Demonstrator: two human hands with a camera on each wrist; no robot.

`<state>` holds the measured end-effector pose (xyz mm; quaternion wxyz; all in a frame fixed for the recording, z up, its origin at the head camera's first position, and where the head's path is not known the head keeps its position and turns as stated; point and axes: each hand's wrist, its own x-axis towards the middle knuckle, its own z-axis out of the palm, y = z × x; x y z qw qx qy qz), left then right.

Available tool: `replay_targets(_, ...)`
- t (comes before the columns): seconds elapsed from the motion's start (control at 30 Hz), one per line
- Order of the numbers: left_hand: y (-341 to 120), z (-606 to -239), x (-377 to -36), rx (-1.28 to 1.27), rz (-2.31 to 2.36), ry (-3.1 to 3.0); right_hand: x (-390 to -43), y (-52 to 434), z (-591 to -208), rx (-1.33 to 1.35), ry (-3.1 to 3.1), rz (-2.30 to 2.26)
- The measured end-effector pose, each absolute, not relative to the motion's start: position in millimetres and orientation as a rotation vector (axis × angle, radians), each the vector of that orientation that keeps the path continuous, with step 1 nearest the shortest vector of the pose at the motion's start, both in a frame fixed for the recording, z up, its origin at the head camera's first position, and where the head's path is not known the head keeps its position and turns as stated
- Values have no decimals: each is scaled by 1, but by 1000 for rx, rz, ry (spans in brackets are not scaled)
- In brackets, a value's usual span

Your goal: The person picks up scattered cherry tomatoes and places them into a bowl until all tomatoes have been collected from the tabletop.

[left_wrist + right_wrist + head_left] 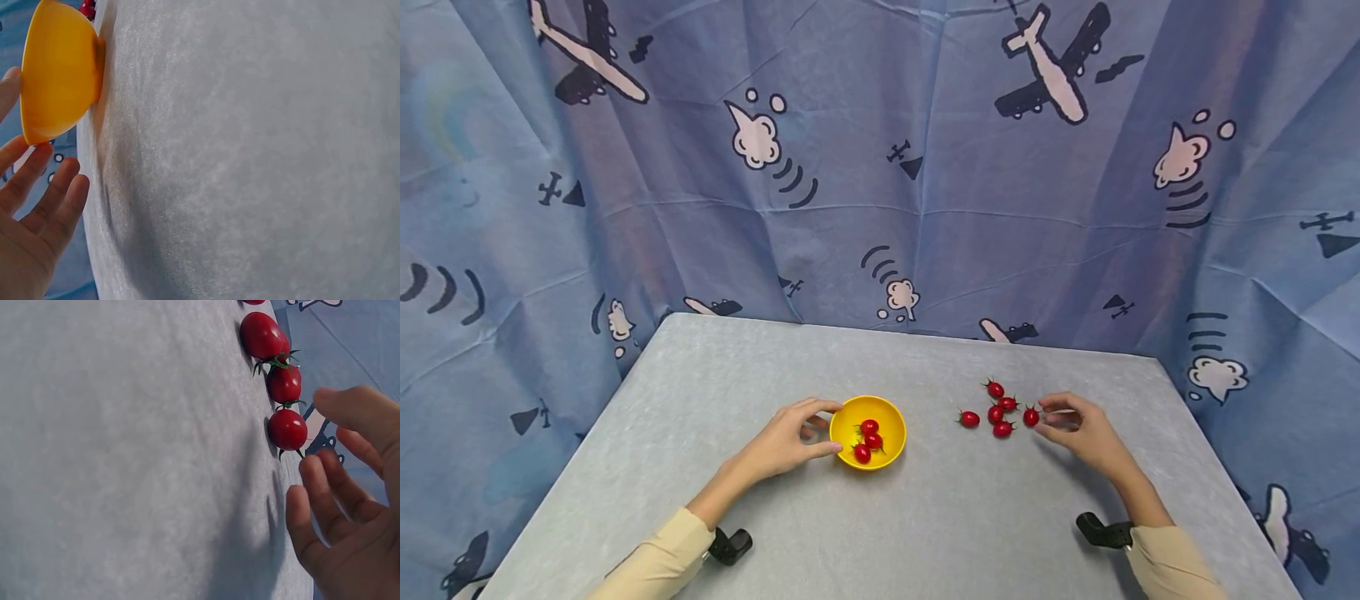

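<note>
A yellow bowl (891, 446) sits near the middle of the grey table and holds three cherry tomatoes (868, 439). My left hand (833, 427) holds the bowl's left side, index finger curled over the far rim and thumb on the near rim. In the left wrist view its fingers (56, 194) lie by the bowl (59, 72). To the right, several loose cherry tomatoes (997, 412) lie in a cluster. My right hand (1047, 418) is spread just right of the nearest tomato (1032, 416), holding nothing. The right wrist view shows thumb and fingers apart beside that tomato (287, 429).
The grey table (940, 517) is backed and flanked by a blue curtain (925, 192) printed with aeroplanes. One tomato (969, 418) lies apart on the left of the cluster. A black wrist camera (730, 546) is strapped to each forearm.
</note>
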<state>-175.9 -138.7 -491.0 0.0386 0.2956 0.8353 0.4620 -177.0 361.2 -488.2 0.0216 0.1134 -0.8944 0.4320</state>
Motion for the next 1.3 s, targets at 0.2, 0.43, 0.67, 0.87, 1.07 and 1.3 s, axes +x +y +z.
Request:
replay_targets(0.2,-139,-490,-176,888,1406,2560,-182,358,-489,278,-2873,1341)
replay_targets(0.43,-139,-489,-175,878,1402,2554,-186,353,-492,288,-2897,1286)
replay_targets(0.67,-139,-488,-174,895,1427,2541,-190,352,-497,267,-2897,1274)
replay_targets(0.87,-139,-489,-175,907,1434,2544,-192,351,-501,254,-2883,1241)
replay_targets(1.07,-138,-489,-175,905,1435,2543,-193,350,-501,254,-2866,1200)
replay_targets(1.3,-139,-489,-175,889,1419,2547,-194,353,-498,225,-2858,1195)
